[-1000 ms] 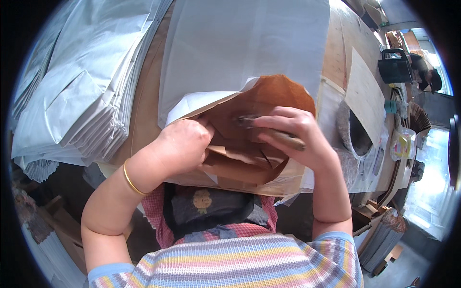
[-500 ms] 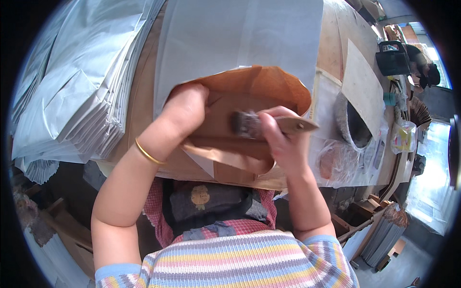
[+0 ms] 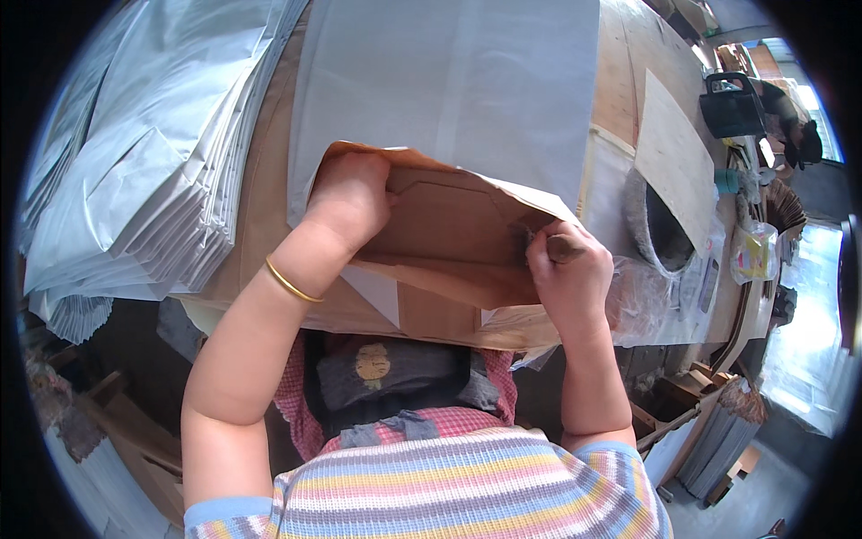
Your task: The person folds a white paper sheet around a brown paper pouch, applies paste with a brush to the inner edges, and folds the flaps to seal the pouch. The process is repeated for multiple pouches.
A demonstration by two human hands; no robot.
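Observation:
A large paper bag (image 3: 449, 225), brown inside and whitish outside, lies in front of me with its mouth spread toward me. My left hand (image 3: 350, 193) is closed at the left end of the mouth, gripping the paper; its fingertips are partly hidden. A gold bangle circles that wrist. At the right end, my right hand (image 3: 576, 262) is wrapped round the wooden handle of a brush (image 3: 565, 248). The brush's bristles reach inside the bag near its right corner, mostly hidden by my hand and shadow.
Silvery white folded bags (image 3: 153, 171) are stacked on the left. A pale sheet (image 3: 449, 81) lies under and beyond the bag. On the right are a board (image 3: 675, 166), a grey fuzzy-edged hollow object (image 3: 660, 229), clear plastic (image 3: 637, 296) and a dark jug (image 3: 732, 106).
My right hand has swept the brush rightward, to the bag's right end. The far edge of the mouth has dropped on the right. My left hand stays at the left end.

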